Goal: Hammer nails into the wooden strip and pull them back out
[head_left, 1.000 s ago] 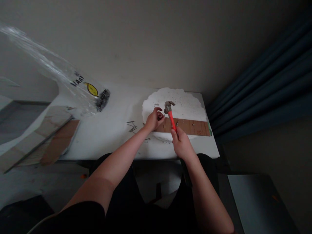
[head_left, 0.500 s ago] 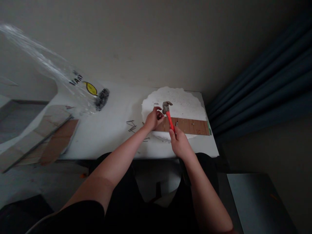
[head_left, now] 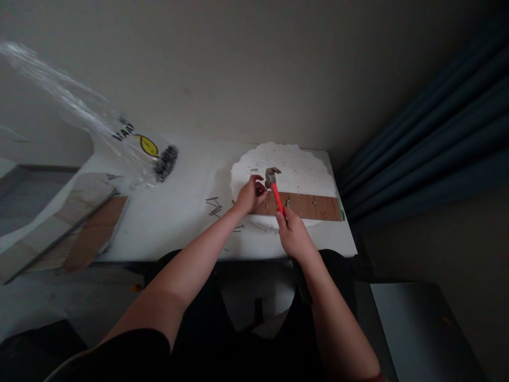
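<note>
My right hand is wrapped round the orange-red handle of a claw hammer. The hammer's metal head is up, just right of my left fingertips. My left hand rests at the left end of a brown wooden board, its fingers curled in a pinch; what sits between them is too small to make out. A few small metal pieces stand or lie on the board. Beneath the board is a white round mat with a scalloped edge.
Several loose nails lie on the white table left of my left forearm. Farther left are a clear plastic bag with a yellow print and wooden boards. A dark blue curtain hangs at the right.
Almost nothing differs. The hammer head sits very slightly lower, and my left hand stays in place at the board.
</note>
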A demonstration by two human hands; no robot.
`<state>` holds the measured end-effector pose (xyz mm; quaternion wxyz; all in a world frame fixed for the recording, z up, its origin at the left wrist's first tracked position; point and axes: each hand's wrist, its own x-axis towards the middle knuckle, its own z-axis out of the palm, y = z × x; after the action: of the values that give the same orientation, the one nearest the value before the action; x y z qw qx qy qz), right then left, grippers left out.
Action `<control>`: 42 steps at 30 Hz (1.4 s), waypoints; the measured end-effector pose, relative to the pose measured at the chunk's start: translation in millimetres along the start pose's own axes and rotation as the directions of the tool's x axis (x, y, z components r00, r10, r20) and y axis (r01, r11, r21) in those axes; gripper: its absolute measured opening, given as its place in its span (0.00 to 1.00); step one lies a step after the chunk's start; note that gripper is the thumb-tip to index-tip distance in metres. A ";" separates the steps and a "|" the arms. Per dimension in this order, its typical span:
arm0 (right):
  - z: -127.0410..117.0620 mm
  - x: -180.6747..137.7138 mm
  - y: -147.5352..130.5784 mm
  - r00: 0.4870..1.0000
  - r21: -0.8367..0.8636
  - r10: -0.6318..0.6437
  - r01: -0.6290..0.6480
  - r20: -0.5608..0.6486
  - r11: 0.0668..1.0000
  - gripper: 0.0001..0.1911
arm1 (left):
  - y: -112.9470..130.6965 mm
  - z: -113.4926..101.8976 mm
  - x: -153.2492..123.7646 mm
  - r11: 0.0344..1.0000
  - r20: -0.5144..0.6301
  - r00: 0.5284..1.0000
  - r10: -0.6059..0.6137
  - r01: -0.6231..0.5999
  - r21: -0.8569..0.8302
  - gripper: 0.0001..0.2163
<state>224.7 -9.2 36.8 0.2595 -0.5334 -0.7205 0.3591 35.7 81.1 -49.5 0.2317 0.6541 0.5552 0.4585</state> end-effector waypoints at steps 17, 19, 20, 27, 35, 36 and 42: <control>1.4 -0.7 4.1 1.000 -0.033 0.020 -0.020 0.008 0.999 0.14 | -12.0 3.8 1.9 0.990 -0.097 0.993 0.066 -0.077 -0.116 0.23; 2.8 -0.1 5.4 1.000 -0.037 0.029 -0.029 0.011 0.999 0.14 | -12.5 3.6 1.9 0.988 -0.099 0.994 0.056 -0.069 -0.137 0.23; 3.1 0.1 5.7 0.999 -0.037 0.032 -0.031 0.010 0.999 0.14 | -12.5 3.3 1.8 0.988 -0.101 0.993 0.053 -0.067 -0.140 0.23; 3.6 -0.1 5.3 1.000 -0.017 0.024 -0.023 0.014 1.000 0.14 | -12.0 3.5 1.9 0.991 -0.103 0.993 0.060 -0.072 -0.110 0.23; 4.5 3.3 4.5 1.000 0.039 0.014 -0.014 0.007 0.999 0.14 | -8.4 2.7 0.9 0.996 -0.087 0.996 0.030 -0.036 -0.077 0.22; 5.0 3.7 4.9 1.000 0.036 0.019 -0.020 0.013 0.999 0.14 | -7.9 2.5 0.9 0.997 -0.085 0.996 0.024 -0.030 -0.075 0.22; 8.8 1.8 8.1 0.997 0.043 0.064 -0.066 0.044 0.997 0.13 | -8.9 3.6 1.7 0.996 -0.084 0.996 -0.013 0.005 -0.090 0.22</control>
<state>222.3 -8.2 25.0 0.2439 -0.5429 -0.7000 0.3946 34.2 85.9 -57.8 0.2390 0.6205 0.5463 0.5092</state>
